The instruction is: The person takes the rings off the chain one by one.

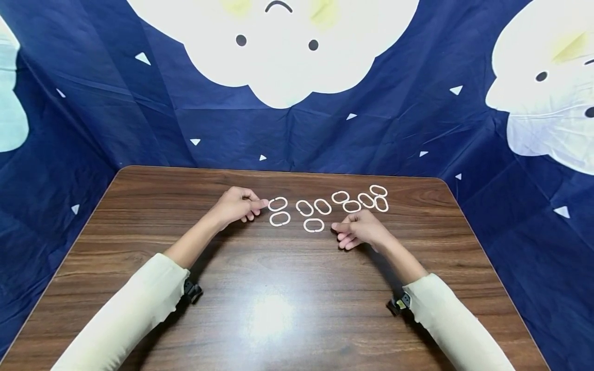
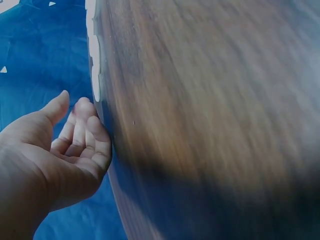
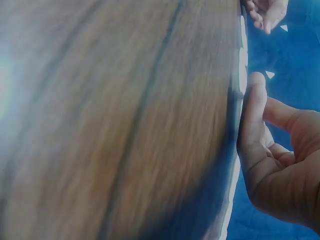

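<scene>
Several white oval rings, like plastic links, lie flat in a loose spread across the far half of the table. My left hand (image 1: 237, 205) is at the left end of the spread, its fingertips right at the nearest ring (image 1: 278, 198). A second ring (image 1: 277, 225) lies just in front of that one. On the other side, my right hand (image 1: 361, 230) rests low over the wood, fingers loosely bent, to the right of a single ring (image 1: 314, 219). Both wrist views show the thumb apart from the fingers and nothing held; there the rings appear edge-on.
Behind my right hand, several rings (image 1: 351, 212) lie close together, some overlapping. Two more, including a tilted ring (image 1: 297, 205), lie mid-spread. The dark wooden table (image 1: 297, 268) ends at a blue curtain (image 1: 232, 131) with white clouds. Small black devices sit at both cuffs.
</scene>
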